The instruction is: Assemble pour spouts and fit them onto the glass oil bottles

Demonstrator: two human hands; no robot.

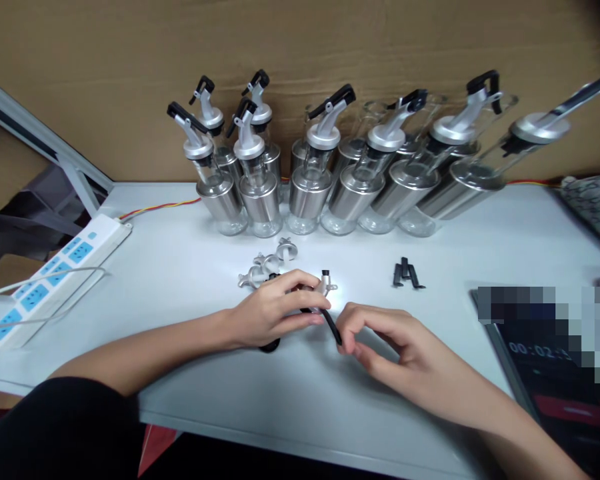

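On the smooth white surface [190,280], the left hand [267,313] grasps a silvery metal spout [325,287] while right hand [385,340] fingers pinch what seems a slim black lever [331,327].

A row of glass-and-steel oil dispenser bottles [310,187] with silver pour spouts and black levers stands at twelve o'clock on the white table [190,347], backed by a brown cardboard sheet [300,40]. A white power strip [55,273] with blue sockets lies at nine o'clock. Loose black levers [407,275] lie at two o'clock, and a dark timer screen [555,360] sits at four o'clock.
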